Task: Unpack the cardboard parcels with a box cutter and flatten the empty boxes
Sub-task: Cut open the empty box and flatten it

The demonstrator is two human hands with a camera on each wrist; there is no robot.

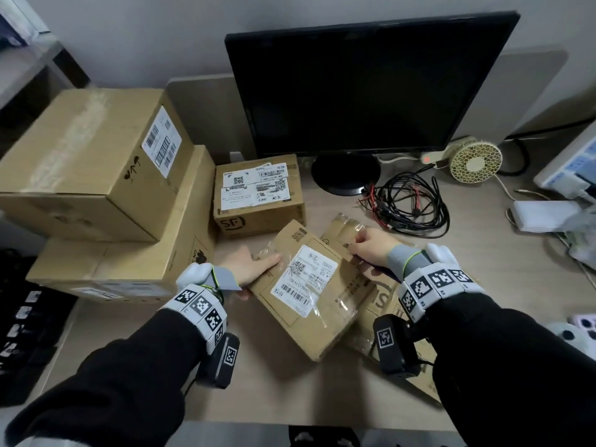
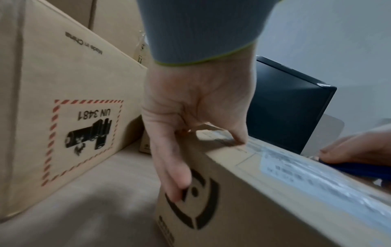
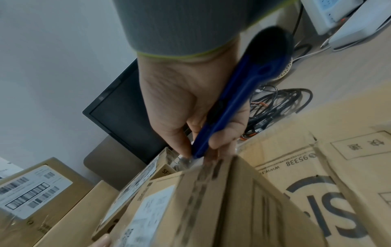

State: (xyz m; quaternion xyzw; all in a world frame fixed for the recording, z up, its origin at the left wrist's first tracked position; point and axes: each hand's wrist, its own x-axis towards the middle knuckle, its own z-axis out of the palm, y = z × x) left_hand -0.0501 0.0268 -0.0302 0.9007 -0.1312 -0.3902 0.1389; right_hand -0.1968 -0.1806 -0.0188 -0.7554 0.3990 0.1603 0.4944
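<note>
On desk: left hand [image 2: 190, 107] grips parcel [image 1: 309, 295] edge; right hand [image 3: 190, 100] clasps blue box cutter [image 3: 232, 100].

The box cutter [image 3: 230, 107] blade tip was hidden behind the parcel [image 3: 211, 208] flap. At twelve o'clock the sleeve [image 3: 180, 25] ran off-frame. The parcel's label print [image 2: 317, 175] was too blurred to read.
</note>
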